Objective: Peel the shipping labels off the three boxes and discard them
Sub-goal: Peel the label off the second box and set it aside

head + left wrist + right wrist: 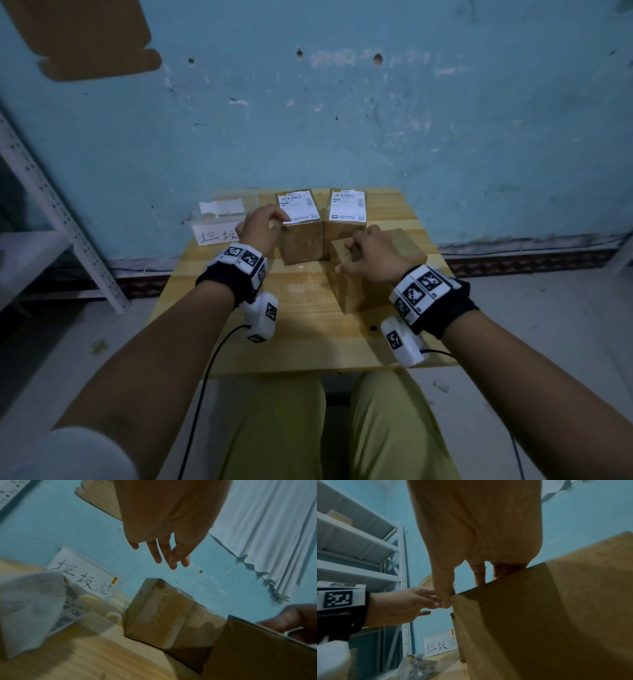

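Observation:
Three brown cardboard boxes stand on a wooden table (pixel 301 329). The back left box (pixel 303 245) carries a white shipping label (pixel 298 205) on top, and so does the back right box (pixel 342 231) with its label (pixel 347 205). My left hand (pixel 275 219) reaches to the near left corner of the left label, fingers loosely extended and holding nothing; the left wrist view shows this hand (pixel 171 559) above that box (pixel 163 615). My right hand (pixel 346 255) grips the front box (pixel 356 291) from above, thumb on its near side. No label shows on its top.
A clear bin (pixel 219 214) with a handwritten sign (pixel 217 236) stands at the table's back left and holds a crumpled peeled label (pixel 419 666). A white metal shelf (pixel 51 222) stands to the left. A blue wall is close behind the table.

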